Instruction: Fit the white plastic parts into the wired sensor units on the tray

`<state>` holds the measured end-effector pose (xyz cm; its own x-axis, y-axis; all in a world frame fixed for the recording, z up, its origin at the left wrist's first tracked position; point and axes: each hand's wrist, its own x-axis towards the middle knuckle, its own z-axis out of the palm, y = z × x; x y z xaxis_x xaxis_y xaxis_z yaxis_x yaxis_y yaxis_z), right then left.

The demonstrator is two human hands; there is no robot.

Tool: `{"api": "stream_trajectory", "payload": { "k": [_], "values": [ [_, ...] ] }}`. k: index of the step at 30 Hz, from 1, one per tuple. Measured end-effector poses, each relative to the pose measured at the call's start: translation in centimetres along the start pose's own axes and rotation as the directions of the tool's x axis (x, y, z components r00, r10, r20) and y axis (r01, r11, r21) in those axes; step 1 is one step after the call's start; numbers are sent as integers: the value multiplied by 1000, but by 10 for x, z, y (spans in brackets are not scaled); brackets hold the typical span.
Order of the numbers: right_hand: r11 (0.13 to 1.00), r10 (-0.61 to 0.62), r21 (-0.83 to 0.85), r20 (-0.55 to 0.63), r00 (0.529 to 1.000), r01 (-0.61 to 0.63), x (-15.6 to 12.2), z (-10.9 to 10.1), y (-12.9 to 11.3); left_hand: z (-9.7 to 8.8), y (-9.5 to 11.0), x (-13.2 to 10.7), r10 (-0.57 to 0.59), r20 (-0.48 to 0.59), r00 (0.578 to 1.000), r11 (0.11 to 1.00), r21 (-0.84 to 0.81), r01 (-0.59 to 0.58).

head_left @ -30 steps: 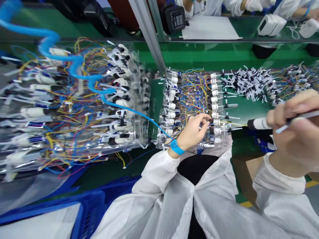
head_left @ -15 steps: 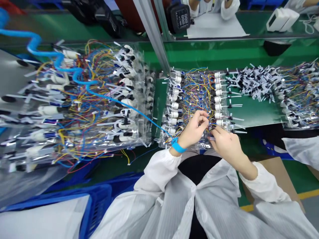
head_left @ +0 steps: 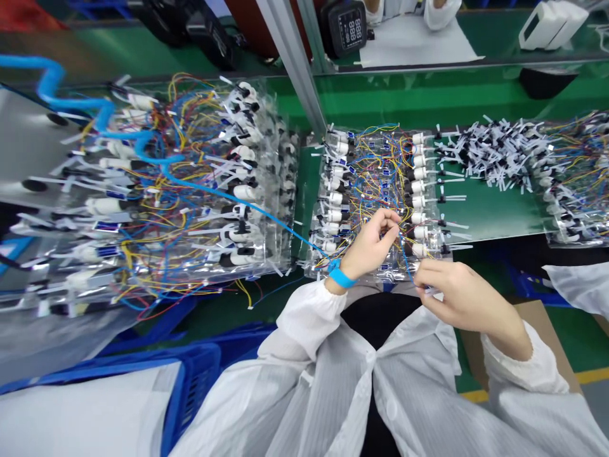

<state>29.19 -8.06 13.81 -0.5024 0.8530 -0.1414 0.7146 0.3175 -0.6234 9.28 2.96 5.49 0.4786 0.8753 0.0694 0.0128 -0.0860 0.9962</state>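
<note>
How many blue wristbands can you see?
1. The blue wristband is on the person's left wrist, just behind the left hand. The right sleeve could hide another one.

The green table (head_left: pixel 495 216) is carrying a clear plastic pack of white parts (head_left: pixel 375 190), tangled in yellow, blue and red wires, with a larger wired pack (head_left: pixel 166 190) lying just to its left. A loose heap of black-and-white clips (head_left: pixel 495 152) is sitting on the table to the right of the first pack, and a further wired pack (head_left: pixel 575 178) is lying against the heap's right side, running off the edge of the view.
</note>
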Motion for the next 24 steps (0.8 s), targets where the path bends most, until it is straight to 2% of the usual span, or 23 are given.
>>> {"api": "stream_trajectory", "payload": {
  "k": [2,4,8,12,18,20,24],
  "values": [
    [1000,-31,-1,52,998,32,-4,-6,1,0,-1,0,22,1,1000,999,39,-22],
    [998,-64,10,47,997,64,-7,-12,5,-1,1,0,39,2,999,995,94,-39],
    [999,-28,-22,-137,990,25,-11,-13,12,-3,15,-7,95,18,995,946,310,-96],
    [979,42,-188,-203,978,-81,0,4,12,-4,28,-20,151,101,983,807,562,-182],
    [893,119,-405,-205,971,-195,17,27,13,-7,26,-27,188,153,970,711,660,-242],
    [899,113,-390,-226,968,-196,15,25,15,-8,22,-27,195,164,967,692,675,-255],
    [979,13,-197,-216,976,-57,13,7,17,-11,16,-26,212,161,964,698,665,-265]
  ]
}}
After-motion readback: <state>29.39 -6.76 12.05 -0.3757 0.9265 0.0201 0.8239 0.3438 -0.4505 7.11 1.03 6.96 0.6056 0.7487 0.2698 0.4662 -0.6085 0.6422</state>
